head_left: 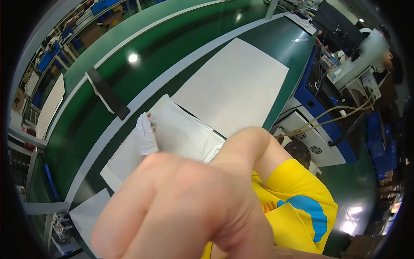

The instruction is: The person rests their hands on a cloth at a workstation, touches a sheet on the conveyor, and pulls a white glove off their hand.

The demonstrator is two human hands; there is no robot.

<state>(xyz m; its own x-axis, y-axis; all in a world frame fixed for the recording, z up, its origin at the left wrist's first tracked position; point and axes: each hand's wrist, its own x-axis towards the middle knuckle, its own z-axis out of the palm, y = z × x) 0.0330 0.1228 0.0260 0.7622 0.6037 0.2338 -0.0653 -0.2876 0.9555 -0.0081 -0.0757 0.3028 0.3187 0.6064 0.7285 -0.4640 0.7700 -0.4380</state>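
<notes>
My right hand (185, 207) is bare, blurred and very close to the camera, covering the lower middle of the head view. Its knuckles face up-left; the fingers bend down out of sight, so what they touch is hidden. Beyond it, my left hand (145, 137) wears a white glove with bare fingertips. That hand lies at the left edge of a soft white sheet or pouch (183, 129), fingers stretched out, no object visible in them. Its forearm is hidden behind the right hand. A flat white sheet (123, 159) lies below it on the green table.
A large white board (237, 86) lies farther up the green table (297, 41). A grey rail (172, 64) separates the table from a green conveyor belt (159, 43), with a black bracket (108, 93) across it. Blue-and-white equipment (317, 138) with cables stands at right, near another person (379, 52).
</notes>
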